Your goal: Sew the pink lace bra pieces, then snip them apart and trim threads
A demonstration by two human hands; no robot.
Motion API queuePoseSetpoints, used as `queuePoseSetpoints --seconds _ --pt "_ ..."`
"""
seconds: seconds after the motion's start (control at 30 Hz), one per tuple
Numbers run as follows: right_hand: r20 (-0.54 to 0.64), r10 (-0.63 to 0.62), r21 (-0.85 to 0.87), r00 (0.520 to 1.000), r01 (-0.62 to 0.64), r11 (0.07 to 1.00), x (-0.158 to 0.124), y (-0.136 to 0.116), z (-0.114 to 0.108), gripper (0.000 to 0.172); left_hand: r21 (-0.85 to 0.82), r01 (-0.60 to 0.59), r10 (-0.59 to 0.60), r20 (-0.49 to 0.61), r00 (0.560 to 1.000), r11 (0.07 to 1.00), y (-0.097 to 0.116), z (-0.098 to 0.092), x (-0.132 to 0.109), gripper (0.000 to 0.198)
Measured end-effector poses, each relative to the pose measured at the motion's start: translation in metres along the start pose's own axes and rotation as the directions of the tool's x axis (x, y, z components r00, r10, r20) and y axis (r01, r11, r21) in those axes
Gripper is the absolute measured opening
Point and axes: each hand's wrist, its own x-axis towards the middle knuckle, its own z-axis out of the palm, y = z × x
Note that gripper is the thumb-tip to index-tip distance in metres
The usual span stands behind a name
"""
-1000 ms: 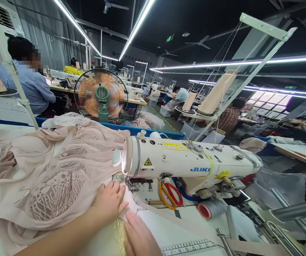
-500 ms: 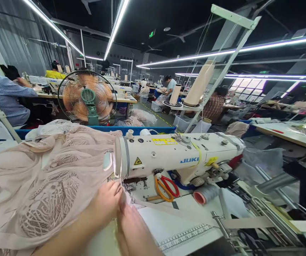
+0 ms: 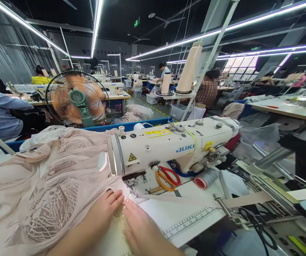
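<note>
A white JUKI sewing machine (image 3: pixel 155 147) stands in front of me. Beige garment fabric (image 3: pixel 121 185) with lace panels runs from the pile on the left to below the machine's head. My left hand (image 3: pixel 103 211) is closed on the fabric's edge, just in front of the needle area. Close beside it, my right hand (image 3: pixel 140 224) pinches the same edge, thumb and fingertips together. From the needle area a beige elastic band (image 3: pixel 174 200) stretches right across the white bed. The needle itself is hidden from view.
Behind the needle area lie scissors (image 3: pixel 166 179) with orange and red handles. A grey thread spool (image 3: pixel 206 177) rests on its side. A printed ruler (image 3: pixel 190 222) marks the table. Beyond stand a large fan (image 3: pixel 77 97) and thread cones (image 3: pixel 190 69). Several people sit or stand at other machines.
Both hands have come slightly apart, and more of the fabric between them and the machine shows. The camera view has shifted and tilted a little.
</note>
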Motion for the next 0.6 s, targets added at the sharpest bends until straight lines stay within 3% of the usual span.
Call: queuePoseSetpoints --seconds 0.2,0.4,0.53,0.6 --pt "-0.046 -0.02 -0.064 0.999 0.017 0.998 -0.037 0.022 -0.026 0.041 0.059 -0.051 0.052 -0.012 0.999 0.997 -0.015 -0.003 0.002 0.069" --pt "-0.134 -0.03 -0.051 0.991 0.024 0.998 -0.047 0.023 -0.033 0.037 0.079 -0.058 0.06 -0.023 0.998 0.995 -0.028 -0.007 0.011 0.058" --pt "-0.144 -0.028 0.07 0.989 0.038 0.997 -0.05 0.021 -0.032 0.029 0.104 -0.036 0.038 -0.014 0.999 0.994 -0.033 -0.01 0.017 0.053" --pt "-0.108 -0.084 0.173 0.991 0.102 0.98 -0.053 0.021 -0.023 0.023 0.117 -0.008 0.009 -0.007 1.0 0.993 -0.035 -0.012 0.019 0.051"
